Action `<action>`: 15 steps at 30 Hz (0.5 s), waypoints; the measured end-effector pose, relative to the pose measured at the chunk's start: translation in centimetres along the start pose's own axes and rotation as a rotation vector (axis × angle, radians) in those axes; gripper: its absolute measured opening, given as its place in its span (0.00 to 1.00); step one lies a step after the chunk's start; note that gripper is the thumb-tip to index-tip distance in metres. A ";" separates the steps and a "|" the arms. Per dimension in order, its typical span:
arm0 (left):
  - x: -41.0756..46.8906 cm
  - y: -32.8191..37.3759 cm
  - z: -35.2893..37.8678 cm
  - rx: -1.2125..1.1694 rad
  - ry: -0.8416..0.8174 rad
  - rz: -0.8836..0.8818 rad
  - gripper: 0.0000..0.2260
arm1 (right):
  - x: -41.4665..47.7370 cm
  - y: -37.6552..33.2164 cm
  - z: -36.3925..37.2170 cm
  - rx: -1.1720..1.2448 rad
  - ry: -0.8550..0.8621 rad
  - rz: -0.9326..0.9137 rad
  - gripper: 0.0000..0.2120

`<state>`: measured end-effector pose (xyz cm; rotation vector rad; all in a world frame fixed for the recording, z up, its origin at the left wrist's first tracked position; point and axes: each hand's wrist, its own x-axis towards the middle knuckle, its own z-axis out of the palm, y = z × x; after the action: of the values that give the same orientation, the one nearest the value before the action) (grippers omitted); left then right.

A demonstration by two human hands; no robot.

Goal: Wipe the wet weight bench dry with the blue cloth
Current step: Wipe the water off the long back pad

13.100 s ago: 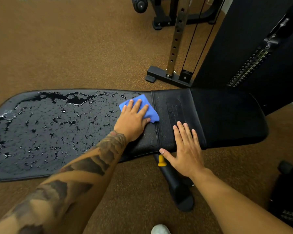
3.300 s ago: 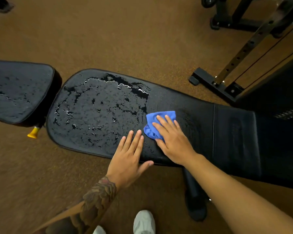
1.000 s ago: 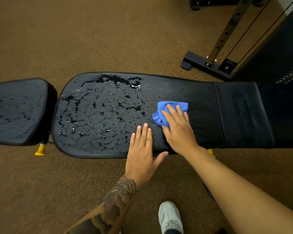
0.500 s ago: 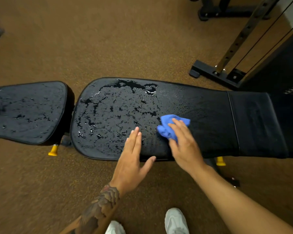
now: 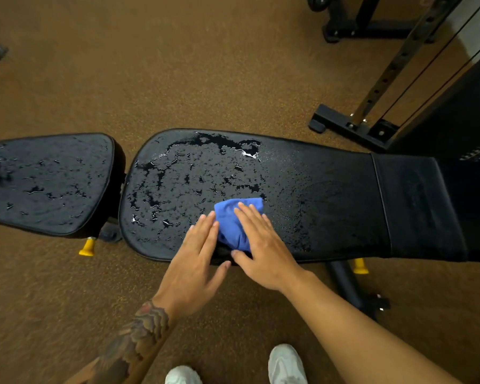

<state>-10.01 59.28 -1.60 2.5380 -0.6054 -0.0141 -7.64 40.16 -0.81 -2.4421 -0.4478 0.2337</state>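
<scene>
Pressing flat on the blue cloth (image 5: 234,221), the right hand (image 5: 263,245) lies with fingers straight and slightly spread, gripping nothing. The cloth sits on the long pad of the weight bench (image 5: 330,195), near its front edge. Half a second ago the cloth was bunched and farther toward 3 o'clock. It is now spread wider and has slid toward 9 o'clock, to the border of the beaded water. The left hand (image 5: 197,261), which was apart from the cloth, now lies beside it, palm down and fingers straight and together, with the fingertips at the cloth's 9 o'clock edge. By the look of it, the wiping is advancing into the wet half. From the cloth toward 3 o'clock the pad shows only a fine dull film. Thick puddles remain from 9 to 12 o'clock, and the separate seat pad (image 5: 47,184) at far 9 o'clock looks untouched. The right palm covers the cloth's near part. Whether the left fingertips touch the cloth or only the pad cannot be told. The seat pad is cut off by the frame's edge, and the bench's 3 o'clock end fades into shadow. Whether the filmed area is damp or dry is unclear.
</scene>
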 end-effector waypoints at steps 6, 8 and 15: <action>4.9 1.9 1.6 0.247 -0.184 0.092 0.35 | -3.6 3.8 -2.7 -0.136 0.085 0.071 0.41; 5.7 2.2 2.4 0.313 -0.241 0.057 0.34 | -4.7 5.1 -3.4 -0.173 0.109 0.097 0.42; 5.8 2.2 3.1 0.360 -0.268 0.017 0.31 | -6.3 8.6 -4.6 -0.394 0.063 0.210 0.45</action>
<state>-6.13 53.63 -2.60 2.9049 -0.7933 -0.2660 -10.00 28.89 -2.17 -2.8779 -0.2236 0.1673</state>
